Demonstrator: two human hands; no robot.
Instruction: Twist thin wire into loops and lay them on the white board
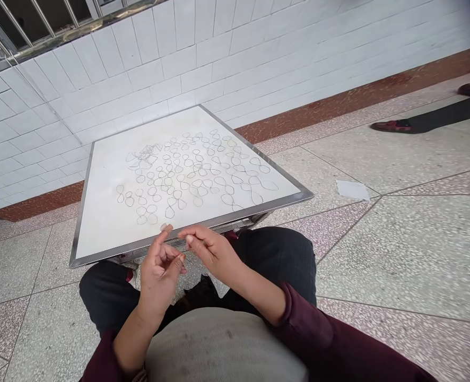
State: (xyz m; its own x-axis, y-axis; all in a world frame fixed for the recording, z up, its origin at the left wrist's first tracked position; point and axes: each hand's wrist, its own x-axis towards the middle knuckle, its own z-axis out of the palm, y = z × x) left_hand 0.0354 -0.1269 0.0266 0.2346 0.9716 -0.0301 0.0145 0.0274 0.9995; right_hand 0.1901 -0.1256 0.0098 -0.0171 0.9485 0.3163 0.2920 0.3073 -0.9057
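Observation:
Many thin dark loops, most shaped like a figure eight, lie spread over a white table (103, 212) with a metal edge. A tangled pile of the same thin strands (145, 154) rests toward the back left of the loops. Over my lap, just off the table's near edge, my left hand (161, 268) pinches thumb and fingers together, its index finger raised. Close beside it on the right, my right hand (209, 249) has thumb and index finger pinched. Anything held between the fingertips is too fine to make out.
A white tiled wall (139, 69) stands behind the table, with a barred window (40, 24) at upper left. My knees are under the near edge. On the floor at right lies a white paper (352, 190); beyond it are another person's legs and shoes (394, 126).

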